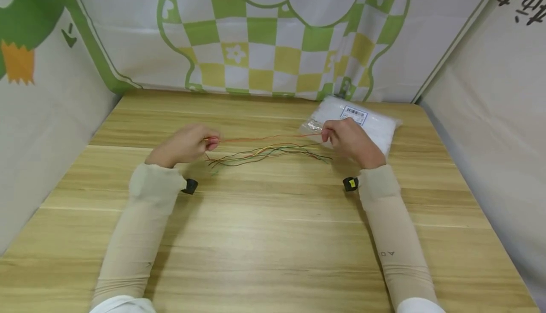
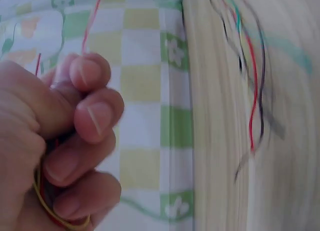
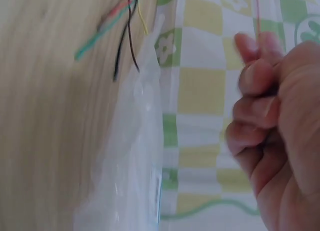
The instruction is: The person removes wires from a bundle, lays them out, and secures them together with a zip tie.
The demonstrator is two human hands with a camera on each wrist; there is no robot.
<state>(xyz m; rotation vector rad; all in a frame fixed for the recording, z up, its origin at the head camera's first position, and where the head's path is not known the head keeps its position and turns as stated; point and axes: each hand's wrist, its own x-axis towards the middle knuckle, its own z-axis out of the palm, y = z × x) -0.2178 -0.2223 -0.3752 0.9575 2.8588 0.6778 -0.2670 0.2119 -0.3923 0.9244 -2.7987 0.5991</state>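
A thin red wire (image 1: 256, 138) is stretched between the two hands, raised over the table. My left hand (image 1: 187, 145) pinches one end between thumb and fingertips. In the left wrist view a yellow wire (image 2: 42, 198) and some red wire also loop inside its curled fingers. The right hand (image 1: 351, 140) pinches the red wire's other end, its remaining fingers curled. Just below this wire lies a loose bundle of wires (image 1: 268, 153) in black, red, yellow, green and brown, spread sideways on the tabletop.
A clear plastic bag (image 1: 379, 130) of white contents with a barcode label (image 1: 354, 114) lies behind the right hand. The wooden table (image 1: 273, 237) meets a checked green and yellow curtain (image 1: 264, 43) at the back. White cloth walls stand at both sides.
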